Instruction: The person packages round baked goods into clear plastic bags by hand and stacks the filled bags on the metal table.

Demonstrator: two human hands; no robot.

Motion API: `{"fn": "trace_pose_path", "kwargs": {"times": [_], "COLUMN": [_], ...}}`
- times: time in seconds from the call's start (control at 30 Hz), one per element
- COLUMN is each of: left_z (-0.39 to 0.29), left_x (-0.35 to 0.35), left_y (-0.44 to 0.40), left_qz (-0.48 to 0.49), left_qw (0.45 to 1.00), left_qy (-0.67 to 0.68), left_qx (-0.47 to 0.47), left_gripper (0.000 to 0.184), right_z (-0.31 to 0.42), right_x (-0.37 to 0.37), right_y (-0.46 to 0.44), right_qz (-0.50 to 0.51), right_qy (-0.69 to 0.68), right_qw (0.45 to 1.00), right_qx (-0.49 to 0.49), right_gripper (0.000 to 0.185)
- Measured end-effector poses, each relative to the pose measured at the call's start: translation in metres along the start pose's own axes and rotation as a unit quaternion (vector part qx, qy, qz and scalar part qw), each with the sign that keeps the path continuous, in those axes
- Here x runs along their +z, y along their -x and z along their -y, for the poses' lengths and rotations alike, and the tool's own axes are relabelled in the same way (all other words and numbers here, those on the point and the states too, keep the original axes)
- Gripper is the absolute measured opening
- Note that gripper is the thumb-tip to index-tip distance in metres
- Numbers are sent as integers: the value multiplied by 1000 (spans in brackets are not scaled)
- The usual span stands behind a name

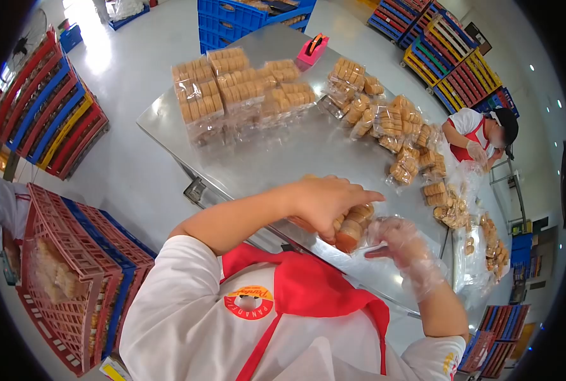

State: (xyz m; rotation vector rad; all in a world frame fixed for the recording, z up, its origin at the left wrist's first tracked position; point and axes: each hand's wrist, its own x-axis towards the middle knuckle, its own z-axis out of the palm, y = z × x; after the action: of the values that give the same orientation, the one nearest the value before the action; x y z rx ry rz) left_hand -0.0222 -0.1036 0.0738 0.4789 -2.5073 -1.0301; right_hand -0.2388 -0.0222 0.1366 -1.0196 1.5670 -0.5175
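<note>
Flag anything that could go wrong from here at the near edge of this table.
The rolls under the left hand lie close to the near edge of the metal table, so one could roll off if the grip slips. The left hand looks bare while the right hand wears clear plastic, so bare skin may touch the food. That loose plastic could also snag or slip when the right hand takes hold.
</note>
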Motion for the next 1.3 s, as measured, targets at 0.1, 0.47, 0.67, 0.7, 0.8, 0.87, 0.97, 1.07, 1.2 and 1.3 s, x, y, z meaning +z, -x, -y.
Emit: {"fn": "trace_pose_path", "kwargs": {"times": [0.1, 0.47, 0.67, 0.7, 0.8, 0.87, 0.97, 1.07, 1.2, 1.3], "left_z": [12, 91, 133, 128, 135, 139, 134, 140, 146, 158], "left_x": [-4, 61, 69, 68, 73, 76, 70, 78, 80, 86], "left_y": [6, 87, 98, 98, 101, 100, 101, 101, 99, 99], "left_qz": [-41, -696, -517, -507, -512, -518, -526, -546, -522, -539], "left_qw": [998, 713, 798, 800, 804, 804, 796, 785, 800, 802], "left_qy": [54, 82, 54, 56, 32, 30, 55, 39, 1, 17], "left_qx": [-15, -18, -304, -315, -301, -290, -296, -289, -296, -255], "left_gripper": [102, 33, 29, 28, 29, 28, 27, 24, 21, 17], "right_z": [1, 106, 124, 123, 130, 131, 98, 79, 13, -67], "right_x": [2, -19, 30, 51, 110, 147, 186, 192, 146, 80], "right_y": [2, -37, -154, -178, -240, -260, -279, -266, -222, -164], "right_qz": [13, -107, 77, 79, 90, 74, 105, 82, 28, -16], "right_qy": [-186, -291, -300, -308, -385, -446, -462, -403, -217, -78], "right_qw": [981, 940, 843, 820, 800, 828, 827, 869, 908, 950], "right_qx": [-53, -138, -439, -475, -451, -331, -303, -276, -358, -302], "right_gripper": [26, 30, 41, 37, 26, 30, 34, 37, 28, 25]}}
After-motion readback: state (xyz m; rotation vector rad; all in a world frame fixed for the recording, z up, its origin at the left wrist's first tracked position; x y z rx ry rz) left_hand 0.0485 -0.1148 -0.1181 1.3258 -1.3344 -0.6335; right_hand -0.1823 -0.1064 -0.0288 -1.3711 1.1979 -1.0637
